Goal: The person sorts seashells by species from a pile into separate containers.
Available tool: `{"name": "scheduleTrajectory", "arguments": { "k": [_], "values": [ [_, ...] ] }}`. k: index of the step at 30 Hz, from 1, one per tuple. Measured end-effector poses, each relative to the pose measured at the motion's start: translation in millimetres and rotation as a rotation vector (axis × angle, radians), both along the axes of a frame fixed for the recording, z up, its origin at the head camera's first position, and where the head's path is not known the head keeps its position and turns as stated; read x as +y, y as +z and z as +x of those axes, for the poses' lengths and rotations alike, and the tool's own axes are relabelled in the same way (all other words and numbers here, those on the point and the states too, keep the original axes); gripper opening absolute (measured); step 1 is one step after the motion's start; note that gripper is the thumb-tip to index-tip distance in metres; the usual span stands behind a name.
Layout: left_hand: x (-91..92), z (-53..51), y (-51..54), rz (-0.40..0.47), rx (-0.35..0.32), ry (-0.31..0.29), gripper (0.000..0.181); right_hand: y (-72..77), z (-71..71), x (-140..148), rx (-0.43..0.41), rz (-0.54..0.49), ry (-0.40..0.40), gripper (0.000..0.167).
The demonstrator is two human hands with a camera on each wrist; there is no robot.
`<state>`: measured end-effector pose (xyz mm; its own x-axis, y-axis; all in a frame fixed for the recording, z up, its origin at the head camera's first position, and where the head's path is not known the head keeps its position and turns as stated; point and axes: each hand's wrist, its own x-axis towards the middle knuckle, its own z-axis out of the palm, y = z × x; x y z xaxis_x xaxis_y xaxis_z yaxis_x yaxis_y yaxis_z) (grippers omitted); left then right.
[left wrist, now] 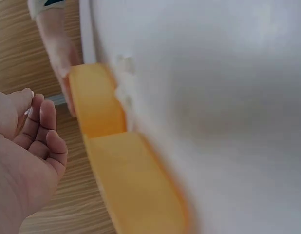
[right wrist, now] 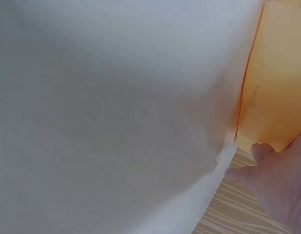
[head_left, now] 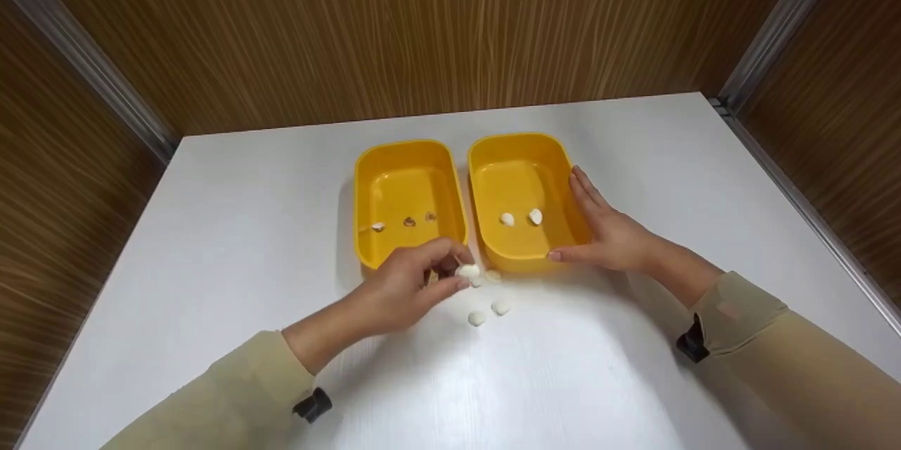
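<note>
White tabletop (head_left: pixel 535 372), brown wood-grain back panel (head_left: pixel 436 27), grey metal corner strips (head_left: pixel 781 24)

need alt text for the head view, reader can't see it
A person's left hand pinches a small white piece near two yellow bins; the right hand touches the right bin. More small pieces lie in both bins and on the white table.

A small white piece (head_left: pixel 467 271) is pinched near the right-hand upright yellow tub (head_left: pixel 517 182) holding two similar pieces (head_left: pixel 536 216).
</note>
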<state>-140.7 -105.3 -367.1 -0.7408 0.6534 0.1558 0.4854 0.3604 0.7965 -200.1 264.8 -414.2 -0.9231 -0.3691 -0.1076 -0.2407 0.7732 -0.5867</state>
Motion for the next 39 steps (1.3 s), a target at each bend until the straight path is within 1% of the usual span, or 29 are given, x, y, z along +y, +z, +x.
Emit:
{"name": "scheduleTrajectory", "arguments": {
  "k": [6, 10, 14, 18, 21, 24, 29, 33, 35, 39],
  "values": [
    [11.7, -23.6, 28.2, 0.042, 0.062, 0.014, 0.018, -0.6, -0.2, 1, 0.007, 0.0, -0.008, 0.135],
    [22.1, -38.2, 42.8, 0.073, 0.066, 0.024, 0.02, -1.2, 0.7, 1, 0.005, -0.004, -0.016, 0.136],
    [35.1, -53.7, 52.0, 0.072, 0.035, 0.05, 0.022, -1.2, 1.7, 0, 0.001, -0.005, -0.024, 0.136],
    [48.9, -69.4, 55.9, 0.06, -0.011, 0.079, 0.023, -0.6, 1.5, -1, -0.012, 0.001, -0.033, 0.134],
    [59.8, -80.9, 54.8, 0.045, -0.051, 0.098, 0.025, -0.6, 0.9, -1, -0.023, 0.009, -0.038, 0.133],
    [70.5, -91.7, 50.7, 0.03, -0.098, 0.109, 0.026, -0.3, 0.4, -1, -0.028, 0.011, -0.04, 0.133],
    [83.3, -107.2, 38.6, -0.006, -0.158, 0.115, 0.027, -0.4, 1.0, -1, -0.017, 0.007, -0.02, 0.134],
    [90.4, -117.1, 27.2, -0.031, -0.2, 0.125, 0.025, 0.0, 1.7, -1, -0.015, 0.016, -0.016, 0.134],
    [92.8, -121.2, 21.8, -0.041, -0.212, 0.126, 0.024, 0.7, 2.0, -2, -0.019, 0.021, -0.017, 0.134],
    [96.6, -127.8, 12.9, -0.061, -0.2, 0.123, 0.024, 1.0, 2.5, -2, -0.019, 0.019, -0.021, 0.133]
  ]
}}
